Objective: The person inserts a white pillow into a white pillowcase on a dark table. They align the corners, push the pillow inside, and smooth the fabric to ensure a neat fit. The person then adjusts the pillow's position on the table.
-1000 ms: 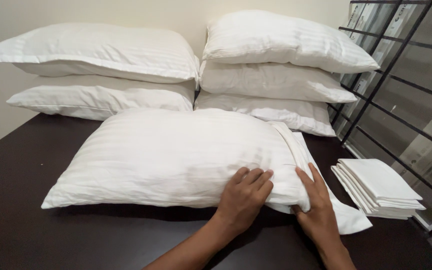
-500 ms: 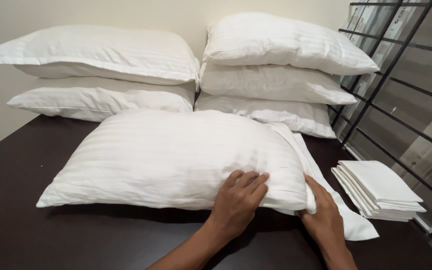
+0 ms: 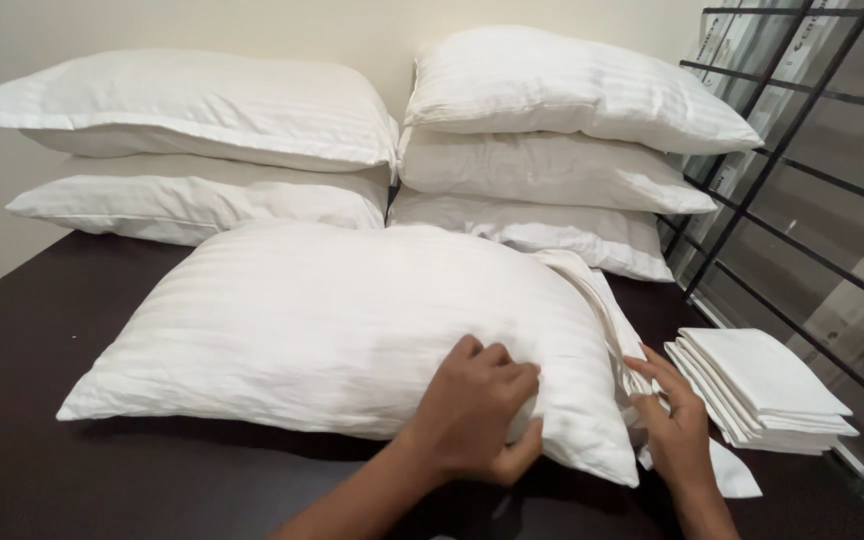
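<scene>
A big white striped pillow (image 3: 332, 330) lies across a dark table (image 3: 42, 480) in front of me. My left hand (image 3: 477, 410) rests on its near right corner, fingers curled and pinching the cover fabric. My right hand (image 3: 674, 425) is at the pillow's right end, fingers spread on the loose open flap of the pillowcase (image 3: 612, 320), which trails off toward the table's edge.
Two stacked white pillows (image 3: 202, 150) lie at the back left and three more (image 3: 562, 150) at the back right, against the wall. A pile of folded white pillowcases (image 3: 762, 385) sits at the right edge. A black metal railing (image 3: 792, 180) runs along the right.
The pillow has shifted slightly left on the table. My right hand has moved up along the open flap, and my left hand has bunched more fabric at the corner.
</scene>
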